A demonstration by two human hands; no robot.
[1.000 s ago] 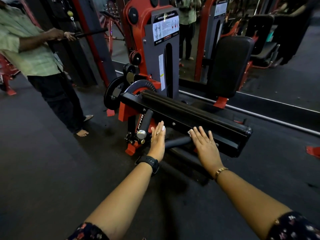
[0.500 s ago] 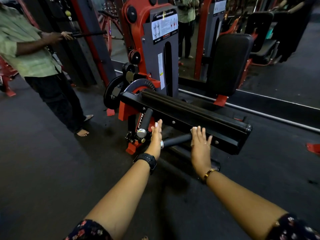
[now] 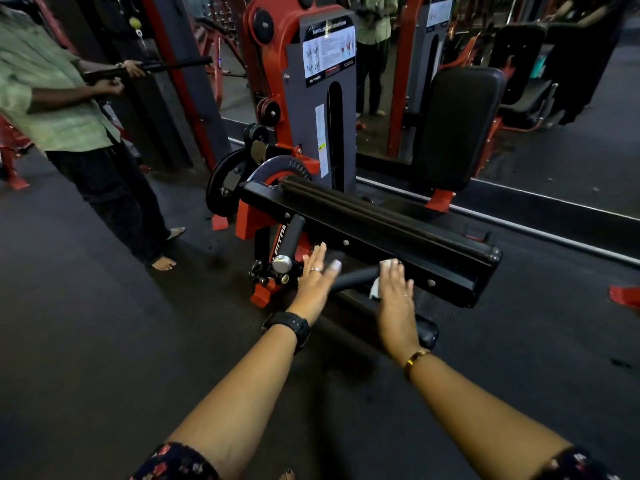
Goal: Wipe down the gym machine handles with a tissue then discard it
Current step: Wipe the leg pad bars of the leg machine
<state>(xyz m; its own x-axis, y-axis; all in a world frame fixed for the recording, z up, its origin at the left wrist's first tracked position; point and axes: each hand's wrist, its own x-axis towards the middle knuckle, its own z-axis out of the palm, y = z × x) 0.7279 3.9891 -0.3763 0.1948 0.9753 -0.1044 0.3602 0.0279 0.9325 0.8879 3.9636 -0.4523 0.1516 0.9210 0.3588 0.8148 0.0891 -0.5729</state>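
Crumpled white tissue (image 3: 375, 289) draped over right end of black horizontal handle (image 3: 353, 278); chrome-capped handle (image 3: 291, 239) slanting upward just left.

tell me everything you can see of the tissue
White and crumpled, thin paper by its look, the tissue lies draped over the black padded handle, pressed there by the flat fingers of the right hand. Most is hidden under the hand; one bit shows past the fingertips, another hangs below the handle.

A white crumpled paper tissue (image 3: 387, 263) contrasts with the black foam handle bar (image 3: 353, 277) and red-and-grey steel machine frame (image 3: 281, 71), alongside a black plastic wristwatch (image 3: 292, 325), gold metal bangle (image 3: 417, 356) and dark floral fabric sleeves (image 3: 176, 462).
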